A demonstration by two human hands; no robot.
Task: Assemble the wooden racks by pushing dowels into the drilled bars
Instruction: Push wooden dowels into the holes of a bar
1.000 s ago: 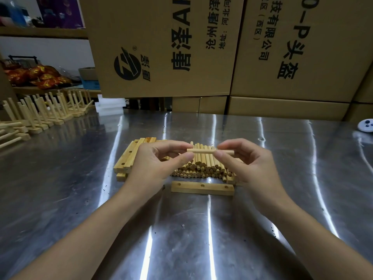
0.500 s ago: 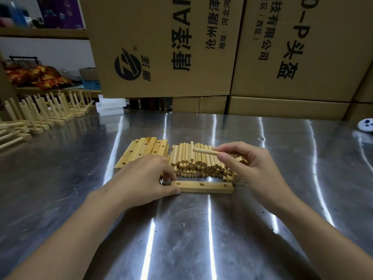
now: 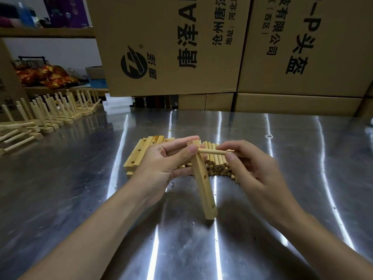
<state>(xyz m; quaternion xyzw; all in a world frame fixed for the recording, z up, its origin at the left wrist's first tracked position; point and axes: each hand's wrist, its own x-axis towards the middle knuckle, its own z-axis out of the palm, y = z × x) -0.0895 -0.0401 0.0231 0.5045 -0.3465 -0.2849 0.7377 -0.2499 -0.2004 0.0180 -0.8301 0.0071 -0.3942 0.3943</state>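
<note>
Bar point(image 3: 202, 184) now raised (tilted), gripped by left hand point(image 3: 161, 164); right hand point(image 3: 252, 168) pinches dowel point(image 3: 214, 151).

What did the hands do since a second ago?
The left hand let go of the dowel, picked the drilled bar off the table and raised it nearly upright. The right hand kept the dowel and brought its tip to the bar's top. The dowel pile and bar stack stayed put.

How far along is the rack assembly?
Done: finished racks lined up far left. In hand: left hand holds a drilled bar; right hand holds a dowel against its top end. Left: two lower holes empty, plus the stacked bars and dowel pile.
</note>
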